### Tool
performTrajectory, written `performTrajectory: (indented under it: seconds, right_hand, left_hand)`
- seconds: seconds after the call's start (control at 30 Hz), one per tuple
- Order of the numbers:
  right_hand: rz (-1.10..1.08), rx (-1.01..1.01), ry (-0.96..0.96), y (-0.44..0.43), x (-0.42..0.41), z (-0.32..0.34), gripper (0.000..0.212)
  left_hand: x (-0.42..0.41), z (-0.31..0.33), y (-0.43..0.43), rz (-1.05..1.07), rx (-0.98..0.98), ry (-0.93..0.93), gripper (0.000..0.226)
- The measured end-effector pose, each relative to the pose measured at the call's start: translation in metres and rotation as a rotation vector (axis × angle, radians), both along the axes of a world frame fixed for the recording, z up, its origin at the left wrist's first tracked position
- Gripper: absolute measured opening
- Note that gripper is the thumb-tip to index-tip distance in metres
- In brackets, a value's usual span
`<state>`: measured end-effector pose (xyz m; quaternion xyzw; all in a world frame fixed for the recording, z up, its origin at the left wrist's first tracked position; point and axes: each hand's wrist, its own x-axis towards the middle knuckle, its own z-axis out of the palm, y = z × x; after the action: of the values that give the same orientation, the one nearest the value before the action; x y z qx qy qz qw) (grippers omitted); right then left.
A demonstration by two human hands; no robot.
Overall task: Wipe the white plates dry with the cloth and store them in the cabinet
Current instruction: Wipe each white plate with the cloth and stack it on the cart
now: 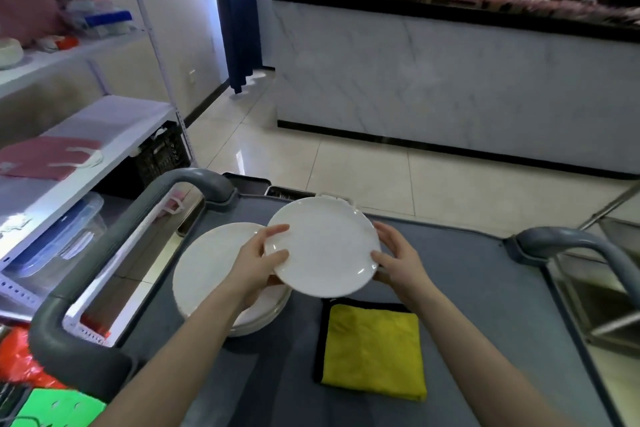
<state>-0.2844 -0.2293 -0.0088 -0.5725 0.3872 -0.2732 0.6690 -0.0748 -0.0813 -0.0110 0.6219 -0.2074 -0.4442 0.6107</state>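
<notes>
A white plate (323, 246) is held tilted above the grey cart top (485, 305). My left hand (258, 262) grips its left rim, thumb on top. My right hand (394, 262) grips its right rim. Under the left hand lies a stack of white plates (207, 274) on the cart. A folded yellow cloth (375, 350) with a dark edge lies flat on the cart, just below the held plate, touched by neither hand.
Grey cart handles rise at the left (104, 288) and right (581, 246). A white metal shelf rack (114, 135) with boxes stands to the left. A marble-fronted counter (450, 80) stands across the tiled floor. Metal trays (291, 191) sit beyond the cart.
</notes>
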Motion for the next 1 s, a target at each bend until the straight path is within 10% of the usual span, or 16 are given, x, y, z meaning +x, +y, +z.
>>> performTrajectory:
  seconds: [0.47,1.0]
  right_hand:
    - [0.492,-0.644,0.989,-0.009,-0.055,-0.093,0.046]
    - [0.608,-0.799,0.853,0.008,-0.029,-0.099,0.036]
  left_hand:
    - [-0.024,0.002,0.018,0.145,0.003,-0.043,0.042]
    - [-0.036,-0.005,0.042,0.282,0.042,-0.187,0.045]
